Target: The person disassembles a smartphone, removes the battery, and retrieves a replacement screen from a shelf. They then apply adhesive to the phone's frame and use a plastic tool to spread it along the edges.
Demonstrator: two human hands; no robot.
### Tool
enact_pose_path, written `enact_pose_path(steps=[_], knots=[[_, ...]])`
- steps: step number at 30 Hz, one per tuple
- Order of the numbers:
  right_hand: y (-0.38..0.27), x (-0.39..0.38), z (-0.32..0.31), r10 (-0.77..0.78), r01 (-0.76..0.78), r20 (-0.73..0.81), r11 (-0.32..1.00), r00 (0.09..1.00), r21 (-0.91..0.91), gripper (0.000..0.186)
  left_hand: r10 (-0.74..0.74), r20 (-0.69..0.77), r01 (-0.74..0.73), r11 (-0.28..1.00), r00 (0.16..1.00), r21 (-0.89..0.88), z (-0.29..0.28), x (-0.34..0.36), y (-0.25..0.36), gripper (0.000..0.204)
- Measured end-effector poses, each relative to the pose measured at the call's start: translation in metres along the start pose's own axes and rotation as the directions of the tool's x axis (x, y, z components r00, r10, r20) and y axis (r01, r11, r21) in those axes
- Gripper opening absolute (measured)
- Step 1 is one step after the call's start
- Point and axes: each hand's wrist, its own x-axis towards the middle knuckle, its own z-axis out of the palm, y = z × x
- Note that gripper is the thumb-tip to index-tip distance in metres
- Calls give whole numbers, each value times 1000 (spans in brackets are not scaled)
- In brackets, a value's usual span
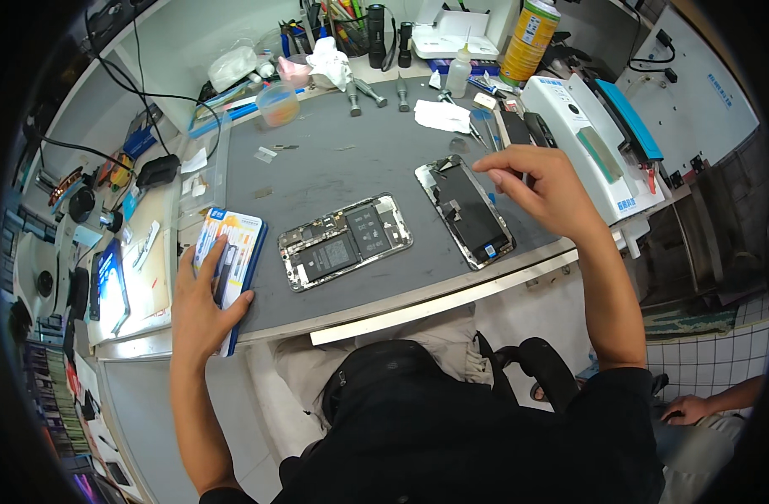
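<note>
My left hand grips a flat white, orange and blue box at the desk's front left. Its thumb is at the right edge and its fingers reach over the top and left side. In the middle of the grey mat lies an opened phone body, its dark batteries and circuit board exposed. A detached phone screen assembly rests to its right, inner side up, with a ribbon cable showing. My right hand hovers by the screen's upper right, index finger and thumb apart, other fingers curled. Nothing shows between its fingertips.
Screwdrivers, a dropper bottle and a white paper are at the back. A white machine with a blue lid stands right. Far left are a lit phone and cables. Another person's hand shows lower right.
</note>
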Motion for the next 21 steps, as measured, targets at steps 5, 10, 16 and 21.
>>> enact_pose_path(steps=[5,10,16,21], knots=[[-2,-7,13,-67,67,3,997,998,35,17,78,-12,-77,994,997,73,1,0,-6,84],[-19,-15,22,27,-33,71,997,997,74,17,37,2,-37,994,999,104,-2,-3,2,83],[-27,-27,22,36,-40,79,998,996,55,16,41,26,-43,996,999,84,-1,1,2,82],[-18,-41,46,-64,64,103,998,993,-2,16,114,-53,-112,993,992,42,21,-1,-26,83]])
